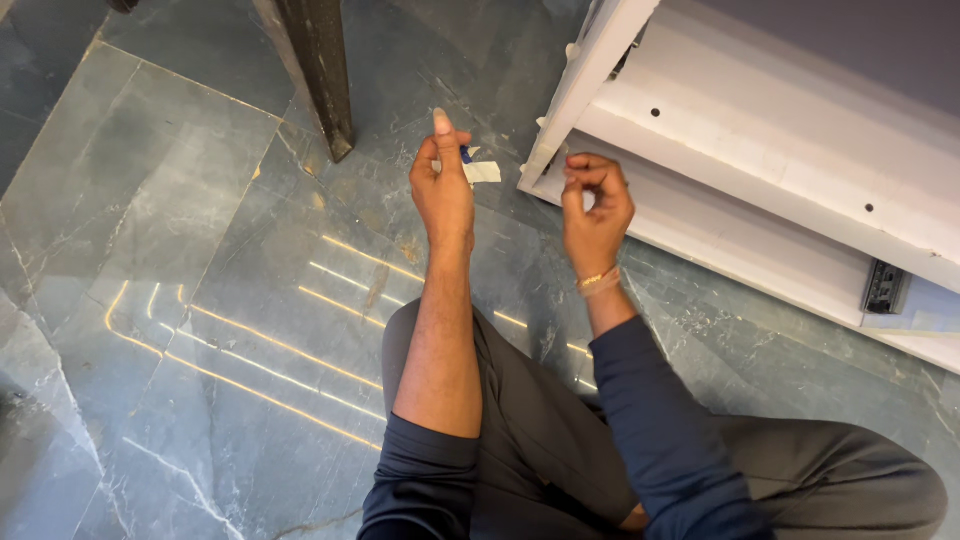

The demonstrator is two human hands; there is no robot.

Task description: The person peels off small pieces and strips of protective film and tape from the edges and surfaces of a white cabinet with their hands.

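Observation:
My left hand [442, 185] is raised over the grey marble floor, its fingers pinching a small piece of whitish tape [482, 172] with a dark blue bit beside it. My right hand [594, 205] is held just to the right, fingers curled and pinched together; what lies between its fingertips is too small to tell. A thin bracelet sits on the right wrist. Both hands hover next to the corner of a white wooden furniture frame [590, 75] that lies on the floor.
A dark metal leg [325, 75] stands on the floor behind my left hand. The white frame has small holes and a black metal fitting [886, 287] at its right end. My crossed legs in dark trousers [560, 430] fill the lower middle.

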